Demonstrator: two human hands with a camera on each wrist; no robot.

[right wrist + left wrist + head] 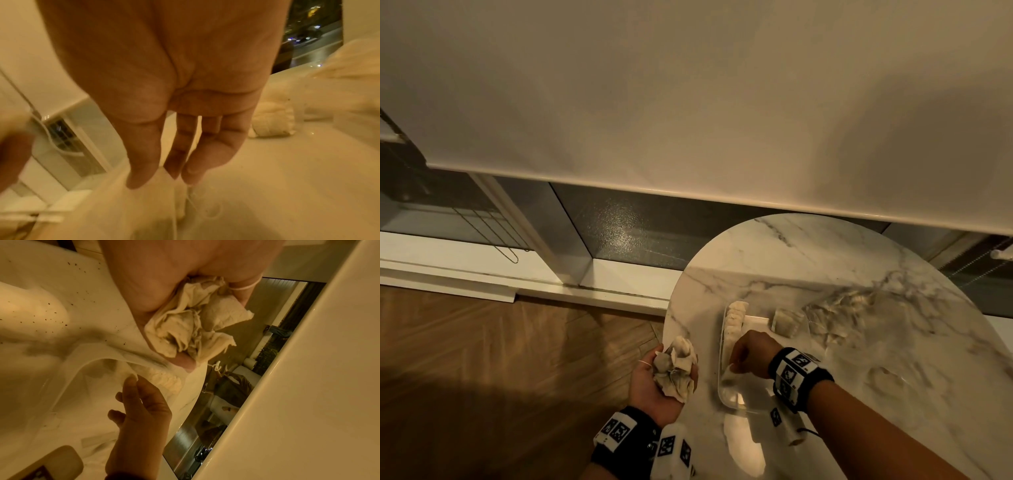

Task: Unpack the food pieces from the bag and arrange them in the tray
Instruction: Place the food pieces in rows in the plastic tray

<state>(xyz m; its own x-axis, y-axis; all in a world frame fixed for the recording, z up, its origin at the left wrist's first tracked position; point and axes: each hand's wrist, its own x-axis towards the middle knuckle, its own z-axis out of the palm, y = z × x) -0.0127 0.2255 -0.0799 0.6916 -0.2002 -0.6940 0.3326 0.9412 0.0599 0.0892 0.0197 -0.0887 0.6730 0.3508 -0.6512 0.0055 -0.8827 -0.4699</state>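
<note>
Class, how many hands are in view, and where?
2. The left hand holds crumpled cloth beside the table edge; the right hand pinches a pale piece over the clear tray.

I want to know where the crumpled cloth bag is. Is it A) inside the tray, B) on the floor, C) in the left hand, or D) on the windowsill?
C: the head view shows the left hand cupped round the crumpled cloth bag, held off the table's edge, beside the clear tray, over which the right hand works.
</note>
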